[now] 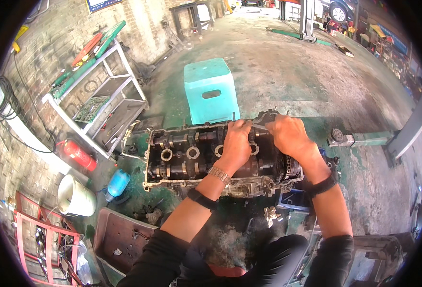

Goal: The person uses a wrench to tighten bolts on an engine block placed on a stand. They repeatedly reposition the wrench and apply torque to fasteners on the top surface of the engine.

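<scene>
An oily engine point(206, 179) lies in front of me with its top uncovered, showing dark camshafts and several round plug-hole rings. A timing chain point(288, 168) runs at its right end. My left hand point(238, 142) reaches over the middle to the far rim, fingers curled and pressed together there. Beside it, my right hand point(290, 135) is closed at the far right corner, next to a dark round metal part point(267, 115). A narrow grey metal piece point(260, 128) shows between the hands; its kind is unclear. Both sets of fingertips are hidden.
Beyond the engine stands a turquoise plastic stool point(208, 79). To the left are a tool trolley point(120, 62), a red fire extinguisher point(79, 154), a white bucket point(76, 195) and a blue container point(119, 182). A brown tray point(106, 225) sits at lower left; a lift arm point(369, 138) extends from the right.
</scene>
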Demonstrator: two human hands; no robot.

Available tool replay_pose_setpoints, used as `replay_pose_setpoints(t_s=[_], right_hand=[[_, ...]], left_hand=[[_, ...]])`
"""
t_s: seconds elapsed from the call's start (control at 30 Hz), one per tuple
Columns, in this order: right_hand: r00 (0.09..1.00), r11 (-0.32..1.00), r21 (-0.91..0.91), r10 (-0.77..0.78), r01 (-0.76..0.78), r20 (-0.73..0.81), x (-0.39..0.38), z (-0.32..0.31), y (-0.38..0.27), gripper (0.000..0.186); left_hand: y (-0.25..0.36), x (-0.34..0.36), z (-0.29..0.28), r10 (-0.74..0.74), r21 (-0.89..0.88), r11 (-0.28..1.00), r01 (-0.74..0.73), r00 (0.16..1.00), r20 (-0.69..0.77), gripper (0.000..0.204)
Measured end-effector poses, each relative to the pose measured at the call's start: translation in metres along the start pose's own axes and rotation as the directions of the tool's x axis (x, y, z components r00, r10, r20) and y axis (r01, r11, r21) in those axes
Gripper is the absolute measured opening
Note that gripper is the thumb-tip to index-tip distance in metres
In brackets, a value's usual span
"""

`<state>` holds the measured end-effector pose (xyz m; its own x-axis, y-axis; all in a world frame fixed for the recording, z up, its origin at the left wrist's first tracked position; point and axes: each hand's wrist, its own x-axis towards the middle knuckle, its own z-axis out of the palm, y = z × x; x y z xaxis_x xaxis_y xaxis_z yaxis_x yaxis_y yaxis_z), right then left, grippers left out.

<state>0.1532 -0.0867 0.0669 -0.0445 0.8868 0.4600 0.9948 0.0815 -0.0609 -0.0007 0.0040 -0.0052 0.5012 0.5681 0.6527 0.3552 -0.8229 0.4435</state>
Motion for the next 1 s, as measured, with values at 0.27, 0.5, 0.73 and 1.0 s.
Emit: replay_pose_setpoints(t_s=[0.27, 0.5, 0.73, 1.0], right_hand=[[1.000, 0.997, -0.075, 0.010, -0.008, 0.022, -0.012, 0.012, -0.010, 0.012], [0.995, 0.997, -0.027, 0.077, -0.076, 0.056, -0.012, 0.016, -0.014, 0.015], [0.997, 0.996, -0.061, 0.070, -0.070, 0.009, -0.016, 0.019, -0.018, 0.013], [0.989, 0.988, -0.039, 0.146, -0.146, -0.003, -0.022, 0.022, -0.034, 0.011]], left_hand=[[0.000, 0.001, -0.002, 0.001, -0.010, 1.000, -0.001, 1.000, 0.018, 0.043], [0.001, 0.001, -0.004, -0.022, -0.004, 1.000, 0.022, 0.998, 0.050, 0.047], [0.003, 0.001, -0.008, -0.042, 0.012, 0.999, 0.041, 0.993, 0.106, 0.052], [0.004, 0.001, -0.010, 0.001, 0.004, 1.000, -0.002, 0.996, 0.089, 0.050]])
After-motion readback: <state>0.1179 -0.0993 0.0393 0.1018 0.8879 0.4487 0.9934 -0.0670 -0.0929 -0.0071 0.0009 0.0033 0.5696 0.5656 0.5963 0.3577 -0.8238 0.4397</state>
